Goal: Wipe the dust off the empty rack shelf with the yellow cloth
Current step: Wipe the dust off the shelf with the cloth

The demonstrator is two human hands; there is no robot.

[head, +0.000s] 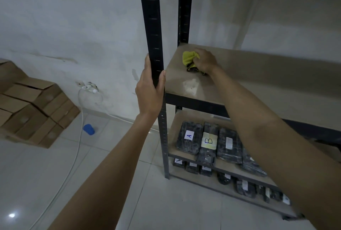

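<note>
The empty rack shelf (258, 74) is a brownish board in a black metal rack, at chest height on the right. A pale dusty patch (191, 85) marks its front left corner. My right hand (203, 61) presses the bunched yellow cloth (189, 58) onto the shelf near its back left corner. My left hand (150, 89) is wrapped around the rack's front left black post (153, 32), just left of the shelf edge.
Lower shelves hold several black wrapped packages (208, 141), some labelled A and B. Stacked cardboard boxes (31, 111) sit on the tiled floor at left. A blue cap-like object (89, 129) and a white cable (77, 137) from a wall socket lie between.
</note>
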